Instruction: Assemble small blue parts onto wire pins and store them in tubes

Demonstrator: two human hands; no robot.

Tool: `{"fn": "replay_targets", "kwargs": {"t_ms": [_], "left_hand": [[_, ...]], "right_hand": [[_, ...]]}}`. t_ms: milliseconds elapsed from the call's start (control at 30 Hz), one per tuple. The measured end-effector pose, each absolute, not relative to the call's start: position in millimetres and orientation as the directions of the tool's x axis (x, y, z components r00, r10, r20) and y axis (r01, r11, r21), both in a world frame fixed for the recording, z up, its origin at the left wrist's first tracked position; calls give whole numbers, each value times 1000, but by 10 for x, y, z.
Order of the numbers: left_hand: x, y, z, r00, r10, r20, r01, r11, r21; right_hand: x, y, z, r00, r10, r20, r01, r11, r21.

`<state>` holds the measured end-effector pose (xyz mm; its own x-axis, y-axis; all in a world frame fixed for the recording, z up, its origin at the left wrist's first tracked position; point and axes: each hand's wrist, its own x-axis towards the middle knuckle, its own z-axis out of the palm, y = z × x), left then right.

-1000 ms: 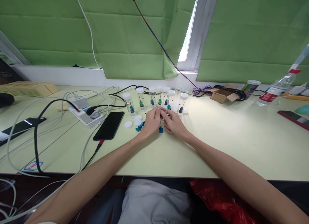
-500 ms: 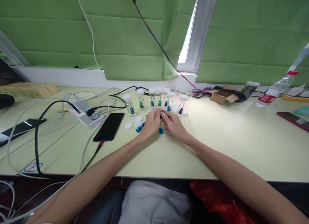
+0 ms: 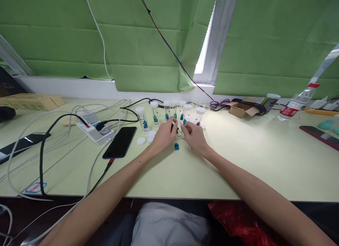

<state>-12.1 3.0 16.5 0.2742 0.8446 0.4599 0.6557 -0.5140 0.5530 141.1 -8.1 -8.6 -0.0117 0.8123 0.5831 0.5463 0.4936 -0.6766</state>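
Note:
My left hand is closed in a pinch on a small dark piece, mostly covered by the fingers. Facing it, my right hand has its thumb and fingers drawn together; what they hold is too small to make out. Thin wire-like strands show between the hands. On the table just below them lies a small blue piece. Behind the hands stand several clear tubes with white caps, such as a tube and a tube, holding small blue, green or dark pieces. Loose white caps lie left of my left hand.
To the left are a black phone with a cable, a white power strip and loose cables. At the right stand an open cardboard box, a canister and a water bottle. The table's front edge runs below my wrists.
My hands, joined half a second ago, have moved slightly apart, the right one shifting to the right. The dark piece and thin strands now show between them.

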Motion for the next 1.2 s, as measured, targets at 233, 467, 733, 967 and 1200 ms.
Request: {"fn": "replay_targets", "kwargs": {"t_ms": [233, 467, 733, 967, 1200], "left_hand": [[-103, 8, 36, 439, 818, 371, 767, -557, 319], [-105, 30, 10, 512, 783, 353, 759, -604, 241], [-146, 59, -60, 528, 784, 328, 754, -610, 245], [-138, 3, -5, 481, 821, 306, 752, -566, 338], [-100, -91, 114, 418, 856, 303, 824, -498, 269]], "right_hand": [[1416, -115, -95, -3, 806, 592, 565, 489, -664], [1428, -104, -102, 36, 789, 614, 566, 490, -663], [1463, -52, -133, 42, 796, 604, 587, 469, -660], [1473, -35, -141, 47, 797, 602, 595, 462, -658], [1497, -30, -114, 60, 785, 617, 607, 462, -647]]}}
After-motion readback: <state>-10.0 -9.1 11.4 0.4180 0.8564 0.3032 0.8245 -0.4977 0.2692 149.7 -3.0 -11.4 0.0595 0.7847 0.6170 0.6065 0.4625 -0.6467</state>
